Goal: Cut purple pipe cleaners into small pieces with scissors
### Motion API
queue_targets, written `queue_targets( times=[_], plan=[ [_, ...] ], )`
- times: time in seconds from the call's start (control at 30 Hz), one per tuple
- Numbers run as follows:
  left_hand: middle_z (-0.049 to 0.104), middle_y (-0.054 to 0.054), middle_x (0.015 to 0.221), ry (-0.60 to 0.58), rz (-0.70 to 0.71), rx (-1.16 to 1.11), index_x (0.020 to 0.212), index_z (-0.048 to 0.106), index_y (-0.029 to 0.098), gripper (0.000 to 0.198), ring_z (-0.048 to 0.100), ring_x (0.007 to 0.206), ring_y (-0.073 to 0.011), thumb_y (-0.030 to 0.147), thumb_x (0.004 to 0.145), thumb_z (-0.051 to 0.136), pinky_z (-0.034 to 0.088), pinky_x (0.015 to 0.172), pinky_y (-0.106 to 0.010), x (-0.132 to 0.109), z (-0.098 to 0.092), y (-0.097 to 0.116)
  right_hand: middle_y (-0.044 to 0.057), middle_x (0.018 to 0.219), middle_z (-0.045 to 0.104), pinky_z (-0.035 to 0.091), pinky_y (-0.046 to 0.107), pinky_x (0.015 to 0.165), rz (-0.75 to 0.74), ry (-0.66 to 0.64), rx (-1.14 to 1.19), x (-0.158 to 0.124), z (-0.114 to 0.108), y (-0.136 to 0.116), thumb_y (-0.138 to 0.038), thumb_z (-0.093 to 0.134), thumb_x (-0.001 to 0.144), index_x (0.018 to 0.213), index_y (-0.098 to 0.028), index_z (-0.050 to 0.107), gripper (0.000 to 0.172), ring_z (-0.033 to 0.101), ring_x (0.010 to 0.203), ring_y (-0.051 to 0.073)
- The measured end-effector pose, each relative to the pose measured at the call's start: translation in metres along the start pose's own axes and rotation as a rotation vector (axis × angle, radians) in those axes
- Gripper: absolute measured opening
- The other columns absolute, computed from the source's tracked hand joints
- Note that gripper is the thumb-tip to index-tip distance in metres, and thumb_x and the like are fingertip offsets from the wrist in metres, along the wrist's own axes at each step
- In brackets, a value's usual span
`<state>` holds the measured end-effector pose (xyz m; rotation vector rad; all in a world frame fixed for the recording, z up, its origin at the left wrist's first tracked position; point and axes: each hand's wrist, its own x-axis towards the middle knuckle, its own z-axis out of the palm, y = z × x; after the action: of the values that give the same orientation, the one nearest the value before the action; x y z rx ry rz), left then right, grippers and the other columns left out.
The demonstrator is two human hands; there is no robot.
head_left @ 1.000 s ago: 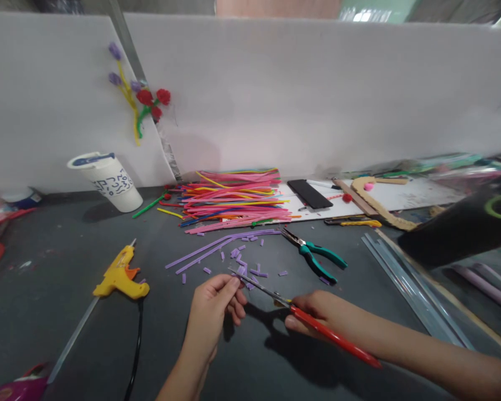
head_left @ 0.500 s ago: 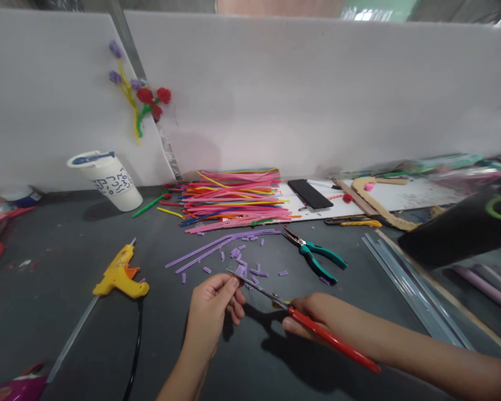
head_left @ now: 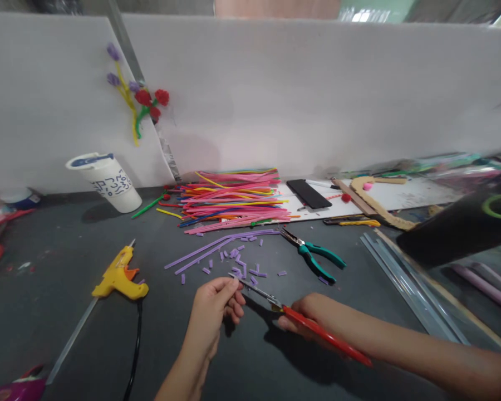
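Note:
My left hand (head_left: 217, 303) is closed in a pinch, thumb against forefinger; whatever lies between the fingertips is too small or hidden to make out. In my right hand (head_left: 307, 312) are red-handled scissors (head_left: 325, 333), their blades close together and the tips right at my left fingertips. Just beyond, many short cut purple pipe cleaner pieces (head_left: 239, 262) are scattered on the dark table. Two long purple pipe cleaners (head_left: 209, 250) lie behind them. Pliers with teal handles (head_left: 313, 254) rest to the right of the pieces.
A yellow glue gun (head_left: 119, 273) with its black cord lies at left, a white tumbler (head_left: 112, 184) behind it. Bundled coloured pipe cleaners (head_left: 234, 200) and a black phone (head_left: 309, 194) sit at the back. Clear glue sticks (head_left: 409, 284) and a dark cylinder (head_left: 455, 228) are at right.
The scissors have shifted slightly left and their blades have closed. Another short purple piece now lies on the table left of the pile. My left hand stays nearly in place.

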<state>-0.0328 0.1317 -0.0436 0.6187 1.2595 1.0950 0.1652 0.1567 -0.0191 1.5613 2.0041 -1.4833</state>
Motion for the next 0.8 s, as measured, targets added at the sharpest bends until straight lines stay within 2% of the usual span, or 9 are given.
queue_targets(
  times=[0.1, 0.27, 0.47, 0.57, 0.7, 0.8],
  plan=[
    [0.056, 0.002, 0.053, -0.055, -0.001, -0.034, 0.073, 0.060, 0.010, 0.020, 0.048, 0.039, -0.0041, 0.029, 0.074, 0.057, 0.038, 0.034, -0.012, -0.001, 0.000, 0.003, -0.006, 0.039, 0.037, 0.022, 0.017, 0.029, 0.054, 0.034, 0.154, 0.003, -0.005, -0.004, -0.056, 0.045, 0.073, 0.059, -0.018, 0.048, 0.041, 0.032, 0.029, 0.006],
    [0.057, 0.001, 0.050, -0.257, -0.091, -0.027, 0.071, 0.061, 0.010, 0.020, 0.048, 0.034, -0.0039, 0.030, 0.075, 0.056, 0.036, 0.031, -0.012, -0.007, 0.004, 0.002, -0.008, 0.038, 0.036, 0.024, 0.014, 0.028, -0.093, 0.199, 0.243, 0.008, -0.009, -0.029, -0.034, 0.052, 0.072, 0.061, -0.018, 0.046, 0.020, 0.037, 0.029, 0.006],
    [0.056, 0.000, 0.041, -0.374, -0.122, 0.029, 0.056, 0.057, 0.011, 0.028, 0.046, 0.029, -0.0047, 0.032, 0.074, 0.056, 0.033, 0.027, -0.012, -0.011, 0.005, 0.001, -0.007, 0.047, 0.046, 0.028, 0.015, 0.030, -0.236, 0.149, 0.387, 0.010, -0.005, -0.055, -0.025, 0.053, 0.068, 0.066, -0.017, 0.049, 0.008, 0.038, 0.032, 0.005],
    [0.054, 0.000, 0.038, -0.379, -0.117, 0.058, 0.052, 0.055, 0.011, 0.031, 0.046, 0.028, -0.0051, 0.033, 0.074, 0.056, 0.033, 0.027, -0.012, -0.012, 0.005, 0.003, -0.007, 0.050, 0.046, 0.029, 0.015, 0.034, -0.254, 0.172, 0.309, 0.009, -0.006, -0.056, -0.021, 0.051, 0.066, 0.066, -0.017, 0.050, 0.004, 0.039, 0.035, 0.005],
    [0.058, -0.001, 0.045, -0.339, -0.101, 0.030, 0.060, 0.057, 0.011, 0.024, 0.049, 0.030, -0.0065, 0.031, 0.071, 0.059, 0.035, 0.028, -0.014, -0.012, 0.007, 0.003, -0.006, 0.048, 0.043, 0.026, 0.016, 0.040, -0.367, 0.323, 0.070, 0.008, -0.007, -0.054, -0.018, 0.051, 0.063, 0.057, -0.016, 0.048, 0.007, 0.037, 0.045, 0.006],
    [0.059, -0.002, 0.049, -0.348, -0.091, 0.006, 0.064, 0.058, 0.010, 0.021, 0.051, 0.033, -0.0073, 0.030, 0.071, 0.059, 0.037, 0.030, -0.015, -0.012, 0.008, 0.005, -0.006, 0.048, 0.043, 0.026, 0.016, 0.040, -0.383, 0.323, 0.068, 0.009, -0.007, -0.052, -0.017, 0.051, 0.061, 0.056, -0.016, 0.047, 0.007, 0.037, 0.047, 0.007]
  ],
)
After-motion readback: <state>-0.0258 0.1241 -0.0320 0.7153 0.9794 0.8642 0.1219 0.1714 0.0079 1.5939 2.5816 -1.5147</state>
